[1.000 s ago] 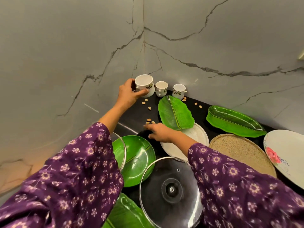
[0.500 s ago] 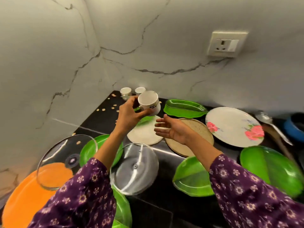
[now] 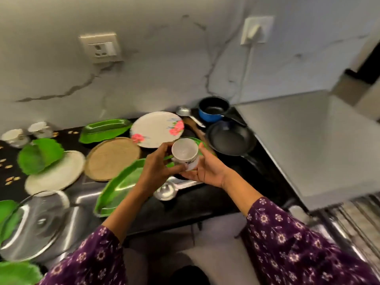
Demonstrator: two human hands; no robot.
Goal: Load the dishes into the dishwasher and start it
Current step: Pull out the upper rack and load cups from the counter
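A white cup [image 3: 183, 151] with a dark print is held above the black counter [image 3: 205, 202], mouth tipped toward me. My left hand [image 3: 156, 168] pinches its left side and base. From the right, my right hand [image 3: 206, 170] cradles it, palm up, thumb along the cup's wall. Two more white cups [image 3: 14, 136] [image 3: 39, 128] stand at the far left by the wall. At the right edge a grey appliance top [image 3: 308, 145] sits over wire racks [image 3: 353, 214], blurred.
The counter holds a flowered white plate [image 3: 156, 128], a woven tan plate [image 3: 113, 158], green leaf-shaped dishes [image 3: 104, 129] [image 3: 119, 187], a blue saucepan [image 3: 213, 109], a black frying pan [image 3: 230, 138], a steel ladle [image 3: 165, 192] and a glass lid [image 3: 35, 225]. Two wall sockets sit above.
My left hand lifted the cup from the back corner and carried it rightward over the plates. My right hand rose from the counter and closed under it. The view swung right.
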